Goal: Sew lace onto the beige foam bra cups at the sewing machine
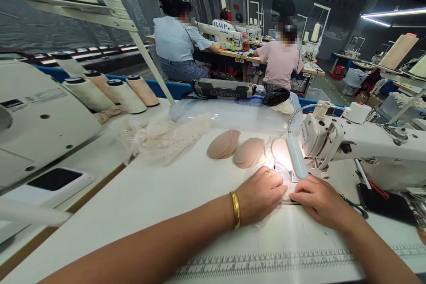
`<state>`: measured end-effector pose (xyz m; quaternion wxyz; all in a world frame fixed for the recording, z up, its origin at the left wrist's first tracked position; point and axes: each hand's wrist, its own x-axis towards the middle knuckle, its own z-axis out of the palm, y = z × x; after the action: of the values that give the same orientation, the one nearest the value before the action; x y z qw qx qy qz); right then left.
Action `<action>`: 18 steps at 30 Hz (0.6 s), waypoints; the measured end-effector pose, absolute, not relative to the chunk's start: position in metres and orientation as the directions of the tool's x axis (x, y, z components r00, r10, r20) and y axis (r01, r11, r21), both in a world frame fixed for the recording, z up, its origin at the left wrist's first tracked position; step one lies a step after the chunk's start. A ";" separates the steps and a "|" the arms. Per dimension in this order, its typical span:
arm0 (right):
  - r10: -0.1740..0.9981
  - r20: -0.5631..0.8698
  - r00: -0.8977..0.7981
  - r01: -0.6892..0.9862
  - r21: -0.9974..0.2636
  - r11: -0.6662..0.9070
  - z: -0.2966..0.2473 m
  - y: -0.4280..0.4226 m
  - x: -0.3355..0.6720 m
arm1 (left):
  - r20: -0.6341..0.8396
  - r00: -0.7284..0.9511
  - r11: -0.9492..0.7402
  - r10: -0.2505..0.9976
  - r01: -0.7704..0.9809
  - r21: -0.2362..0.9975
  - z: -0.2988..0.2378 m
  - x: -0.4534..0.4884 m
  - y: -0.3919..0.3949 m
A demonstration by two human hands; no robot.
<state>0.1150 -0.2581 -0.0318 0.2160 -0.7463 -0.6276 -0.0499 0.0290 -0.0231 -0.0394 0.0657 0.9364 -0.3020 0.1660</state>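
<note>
My left hand [261, 193], with a gold bracelet at the wrist and a ring, has its fingers closed on pale lace fabric [265, 162] in front of the sewing machine [319, 137]. Lace also hangs out below this hand. Close beside it, under the machine head, my right hand [321, 199] is bent with thumb and fingertips together at the fabric's right side. What lies between those fingertips is hard to make out. A lamp [297, 157] lights the sewing spot and hides part of it. Stacks of beige oval cups [223, 144] lie behind my left hand.
Sheer lace [159, 140] is heaped at the left, near thread cones [126, 96]. A clear plastic bin [229, 115] stands behind. Scissors [357, 207] and a black phone-like slab [386, 204] lie at right. A printed ruler [259, 264] runs along the front edge. Two people sit ahead.
</note>
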 end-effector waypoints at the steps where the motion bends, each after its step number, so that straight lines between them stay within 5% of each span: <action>1: 0.915 0.348 0.205 0.959 -0.258 -0.117 -0.032 -0.258 0.115 | 0.352 0.762 -0.809 -0.543 -0.588 0.024 -0.041 0.030 -0.023; 18: 0.877 0.379 0.297 0.952 -0.192 -0.239 -0.047 -0.254 0.118 | 0.476 0.705 -0.783 -0.526 -0.620 0.052 -0.066 0.049 -0.018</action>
<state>0.1182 -0.2538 -0.0467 0.1952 -0.7812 -0.5851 -0.0962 0.0492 -0.0184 -0.0662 0.1046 0.9173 -0.3123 0.2238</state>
